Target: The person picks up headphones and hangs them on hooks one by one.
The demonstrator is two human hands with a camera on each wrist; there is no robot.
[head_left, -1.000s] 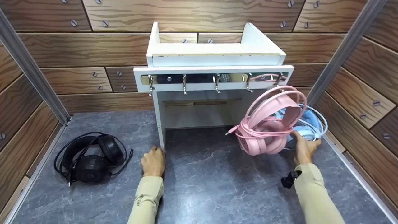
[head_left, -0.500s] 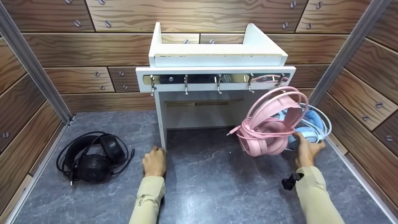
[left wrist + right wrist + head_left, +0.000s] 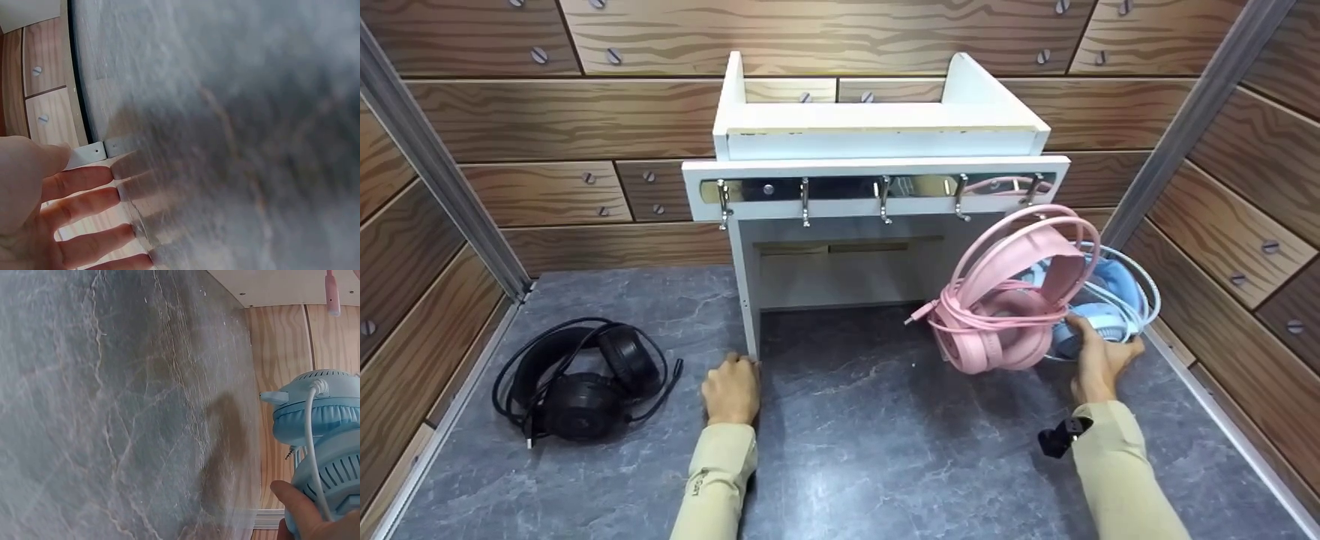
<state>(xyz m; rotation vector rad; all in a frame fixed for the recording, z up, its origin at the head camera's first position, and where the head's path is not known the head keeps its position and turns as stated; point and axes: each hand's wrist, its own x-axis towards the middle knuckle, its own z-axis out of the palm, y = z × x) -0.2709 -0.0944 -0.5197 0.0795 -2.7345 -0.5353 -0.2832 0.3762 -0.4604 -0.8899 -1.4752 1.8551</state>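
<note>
In the head view, my left hand [image 3: 730, 388] holds the bottom front edge of the white shelf's [image 3: 877, 118] left side panel. The left wrist view shows that hand's thumb and index finger on either side of the panel end [image 3: 87, 156], the other fingertips touching the tabletop. My right hand [image 3: 1099, 364] grips the light blue headphones [image 3: 1099, 319] by an ear cup, off the tabletop. Pink headphones [image 3: 1012, 307], wrapped in their cable, hang at the right end of the hook rail [image 3: 844, 187] and partly hide the blue pair.
Black headphones [image 3: 585, 390] with a microphone boom and cable lie on the grey marbled tabletop [image 3: 870, 465] at left. Several metal hooks line the rail. Wood-patterned walls [image 3: 585, 120] and metal posts [image 3: 1177, 127] enclose the back and sides.
The blue headphones and my right hand have shifted slightly to the right. My left hand stays at the shelf's panel, and the pink and black headphones have not moved.
</note>
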